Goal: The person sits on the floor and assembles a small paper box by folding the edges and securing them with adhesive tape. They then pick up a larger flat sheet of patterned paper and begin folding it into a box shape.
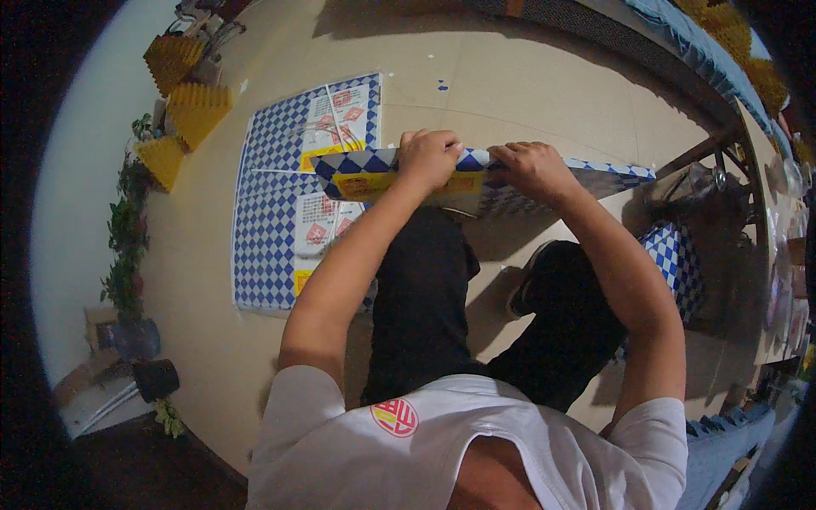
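A flat blue-and-white checkered panel [473, 183] with yellow printed patches stands on its edge in front of my knees. Its long upper edge runs from left to right. My left hand [429, 159] is closed over that edge, left of its middle. A short way to the right, my right hand [533, 168] grips the same edge with bent fingers. My thumbs are mostly hidden. To the left lies a checkered bundle [263, 225] flat on the floor, crossed by white straps, with white and yellow printed labels. The panel's left end overlaps it in view.
Yellow ridged foam-like pieces [199, 115] and leafy plants [126, 255] line the left wall. A wooden table [756, 183] stands at the right, another checkered item [674, 259] near its legs. Long dark-sided furniture [595, 38] borders the far side. My legs [421, 297] are close behind the panel.
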The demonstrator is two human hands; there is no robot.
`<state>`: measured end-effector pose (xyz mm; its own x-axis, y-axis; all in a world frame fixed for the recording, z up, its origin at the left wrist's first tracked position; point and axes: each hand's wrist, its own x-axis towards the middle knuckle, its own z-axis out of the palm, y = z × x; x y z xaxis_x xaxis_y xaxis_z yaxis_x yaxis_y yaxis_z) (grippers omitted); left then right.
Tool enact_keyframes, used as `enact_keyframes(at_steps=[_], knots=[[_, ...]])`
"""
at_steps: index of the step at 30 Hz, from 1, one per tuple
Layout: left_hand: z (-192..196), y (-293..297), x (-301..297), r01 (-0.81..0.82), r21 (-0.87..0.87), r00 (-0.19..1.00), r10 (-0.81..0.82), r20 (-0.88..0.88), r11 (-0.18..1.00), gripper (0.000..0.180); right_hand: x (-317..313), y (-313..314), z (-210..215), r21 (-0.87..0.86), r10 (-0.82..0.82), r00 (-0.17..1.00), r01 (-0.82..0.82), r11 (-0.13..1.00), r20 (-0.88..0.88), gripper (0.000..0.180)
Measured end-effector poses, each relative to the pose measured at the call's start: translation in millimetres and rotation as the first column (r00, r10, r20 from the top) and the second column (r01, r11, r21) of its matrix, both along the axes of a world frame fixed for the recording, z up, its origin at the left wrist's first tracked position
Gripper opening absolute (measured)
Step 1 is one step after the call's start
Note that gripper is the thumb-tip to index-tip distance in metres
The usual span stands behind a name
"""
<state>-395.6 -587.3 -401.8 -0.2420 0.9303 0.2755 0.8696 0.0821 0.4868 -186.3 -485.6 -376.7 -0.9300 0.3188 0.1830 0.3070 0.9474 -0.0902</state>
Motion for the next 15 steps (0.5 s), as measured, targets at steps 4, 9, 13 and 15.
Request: enact_keyframes(at_steps=[4, 9, 13, 15], knots=[[3, -3, 3, 0.064, 0.004, 0.996, -0.064, -0.063, 0.998, 0.028, 1, 1, -3, -0.071, 0.037, 0.998, -0.04, 0.997, -0.045, 0.027], [8, -10, 4, 0.351, 0.284, 0.926, -0.287, -0.245, 0.892, 0.023, 9, 5, 0, -0.085, -0.07, 0.997, 0.072, 0.994, 0.025, 0.019], [6, -2, 0, 0.413, 0.147, 0.859, -0.33, -0.391, 0.899, 0.019, 15, 9, 3, -0.06, -0.094, 0.995, 0.092, 0.994, -0.028, 0.018], [2, 2, -1, 0.43, 0.117, 0.823, -0.336, -0.457, 0.895, 0.017, 15, 9, -1, -0.01, -0.065, 0.991, 0.064, 0.998, -0.113, 0.017]])
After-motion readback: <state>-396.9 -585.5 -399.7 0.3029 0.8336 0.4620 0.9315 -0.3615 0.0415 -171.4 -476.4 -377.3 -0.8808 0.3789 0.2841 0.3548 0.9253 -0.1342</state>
